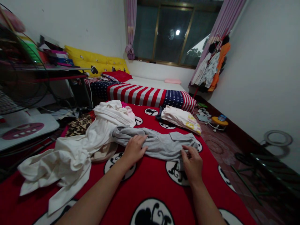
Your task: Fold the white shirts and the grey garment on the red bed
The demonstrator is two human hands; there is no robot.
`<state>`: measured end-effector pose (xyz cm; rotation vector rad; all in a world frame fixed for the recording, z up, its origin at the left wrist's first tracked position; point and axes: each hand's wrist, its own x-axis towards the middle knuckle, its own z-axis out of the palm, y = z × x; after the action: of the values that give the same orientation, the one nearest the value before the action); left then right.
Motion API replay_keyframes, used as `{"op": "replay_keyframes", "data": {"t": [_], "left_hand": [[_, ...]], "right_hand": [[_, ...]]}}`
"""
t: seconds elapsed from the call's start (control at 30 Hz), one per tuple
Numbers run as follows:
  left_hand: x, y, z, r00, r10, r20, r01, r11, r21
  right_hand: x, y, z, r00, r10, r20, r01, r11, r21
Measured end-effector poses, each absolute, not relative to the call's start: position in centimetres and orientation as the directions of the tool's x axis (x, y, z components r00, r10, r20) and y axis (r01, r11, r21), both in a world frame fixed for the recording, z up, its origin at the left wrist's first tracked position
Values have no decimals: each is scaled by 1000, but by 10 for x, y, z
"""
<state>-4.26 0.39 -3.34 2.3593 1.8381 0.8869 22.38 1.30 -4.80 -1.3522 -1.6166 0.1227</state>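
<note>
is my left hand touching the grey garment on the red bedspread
Touching. The head view shows the left hand lying flat on the grey garment, fingers spread over its fabric with no gap showing.

You will find no words, numbers or brand names that can be read here. The folded white garment with a yellow print (181,119), lying near the far right edge of the red bed cover with round black-and-white figures (150,175), carries yellow marks that may be letters, but they are too blurred to make out. The cover's own round emblems are pictures, not writing.
</note>
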Motion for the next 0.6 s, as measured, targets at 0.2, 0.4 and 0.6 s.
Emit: {"op": "replay_keyframes", "data": {"t": [0.2, 0.4, 0.6], "left_hand": [[-43, -2, -12, 121, 936, 331, 874, -259, 412], [-49, -4, 0, 185, 942, 278, 807, -308, 505], [-41, -15, 14, 322, 842, 433, 640, -531, 555]], "right_hand": [[252, 22, -53, 291, 749, 595, 861, 65, -504], [254, 21, -49, 321, 799, 508, 667, 191, -721], [196, -13, -18, -57, 891, 450, 242, 450, -860]]}}
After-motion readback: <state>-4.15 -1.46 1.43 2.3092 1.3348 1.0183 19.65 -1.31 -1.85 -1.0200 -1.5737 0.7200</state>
